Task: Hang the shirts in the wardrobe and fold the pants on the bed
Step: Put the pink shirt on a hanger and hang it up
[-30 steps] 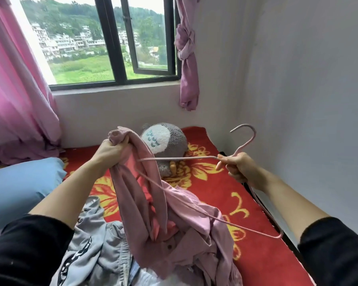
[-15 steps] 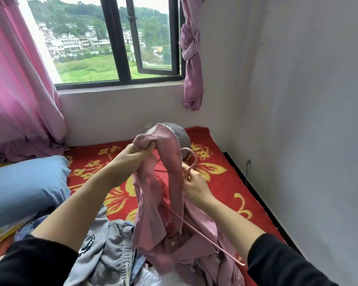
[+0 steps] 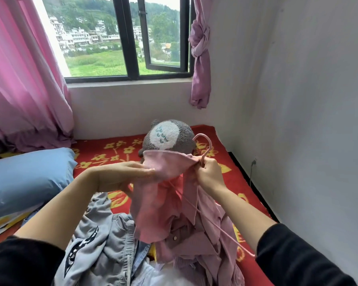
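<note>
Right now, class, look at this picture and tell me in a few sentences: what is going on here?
A person at a red flowered bed is fitting a pink shirt onto a pink hanger. The left hand holds up the shirt's top edge; the right hand grips the hanger just below its hook. One hanger arm slants down past the cloth. The shirt is not in a wardrobe yet, and a grey garment lies heaped below.
</note>
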Demonstrator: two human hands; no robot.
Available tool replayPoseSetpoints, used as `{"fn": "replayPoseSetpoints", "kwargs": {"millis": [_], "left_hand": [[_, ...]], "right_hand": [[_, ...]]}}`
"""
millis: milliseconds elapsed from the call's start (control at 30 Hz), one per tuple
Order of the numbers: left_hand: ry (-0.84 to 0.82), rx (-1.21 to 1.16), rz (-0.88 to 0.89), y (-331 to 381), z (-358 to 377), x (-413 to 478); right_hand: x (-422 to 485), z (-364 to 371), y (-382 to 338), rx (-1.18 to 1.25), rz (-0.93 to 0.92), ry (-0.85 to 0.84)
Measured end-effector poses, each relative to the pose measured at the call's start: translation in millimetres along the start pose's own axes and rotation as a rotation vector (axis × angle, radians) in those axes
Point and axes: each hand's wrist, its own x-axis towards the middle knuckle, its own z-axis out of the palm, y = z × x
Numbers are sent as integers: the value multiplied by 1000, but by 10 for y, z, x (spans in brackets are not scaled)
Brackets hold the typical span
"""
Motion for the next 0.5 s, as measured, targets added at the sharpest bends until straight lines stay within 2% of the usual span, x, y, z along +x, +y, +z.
{"fn": "replayPoseSetpoints", "kwargs": {"millis": [33, 67, 167, 200, 267, 333, 433, 500], "left_hand": [[-20, 109, -54, 1, -5, 8], [65, 252, -63, -4, -6, 53], [681, 742, 106, -53, 24, 311], [753, 850, 181, -61, 71, 380], [704, 1018, 261, -128, 157, 519], [630, 1125, 233, -207, 230, 631], [604, 1068, 183, -224, 292, 671], [607, 956, 206, -229, 288, 670]], "right_hand": [[-2, -30, -13, -18, -27, -2], [-11, -56, -32, -22, -45, -11], [-65, -71, -107, -31, -69, -60], [-87, -58, -129, -29, -70, -77], [-152, -35, -181, 8, -78, -116], [-204, -22, -215, 45, -93, -158], [-237, -71, -236, 115, -70, -301], [-175, -161, -213, 274, 57, -420]]}}
